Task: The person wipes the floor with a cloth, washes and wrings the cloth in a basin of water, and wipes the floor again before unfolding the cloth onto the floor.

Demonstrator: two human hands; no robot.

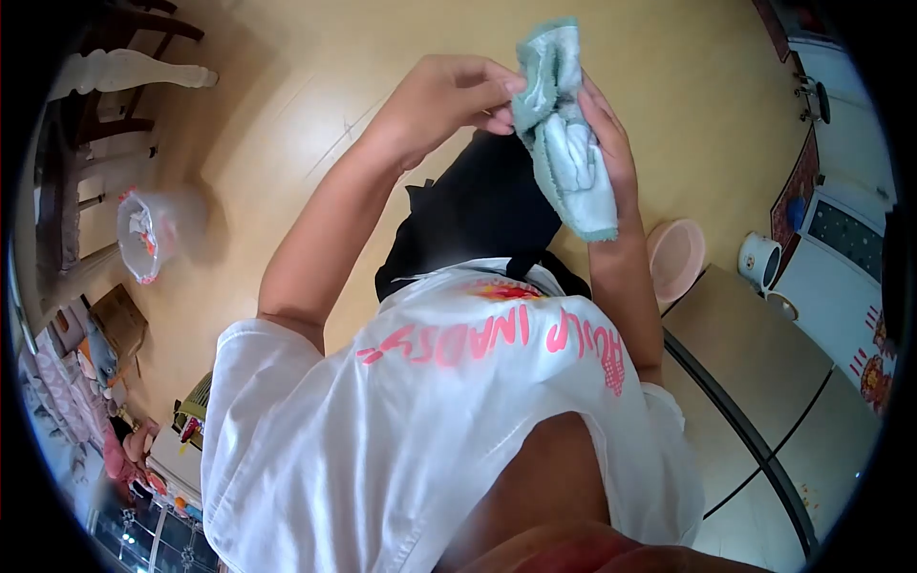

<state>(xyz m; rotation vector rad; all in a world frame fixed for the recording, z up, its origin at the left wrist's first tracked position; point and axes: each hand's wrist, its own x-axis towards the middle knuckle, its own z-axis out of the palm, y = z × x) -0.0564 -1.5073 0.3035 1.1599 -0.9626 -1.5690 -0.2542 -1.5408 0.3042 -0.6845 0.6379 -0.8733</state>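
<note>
A light green towel-like cloth (565, 143) hangs bunched between both my hands, raised in front of my chest above a tan floor. My left hand (444, 95) pinches the cloth's upper edge with fingertips. My right hand (609, 143) grips it from behind, fingers along the cloth's right side. Below them I see my white shirt with pink lettering (449, 401) and black trousers (478, 220).
A pink basin (676, 258) sits on the floor at right, next to a grey table (755, 363) with a dark rim. A white pot (759, 260) stands further right. A clear-bagged bin (143, 234) and chairs (105, 124) are at left.
</note>
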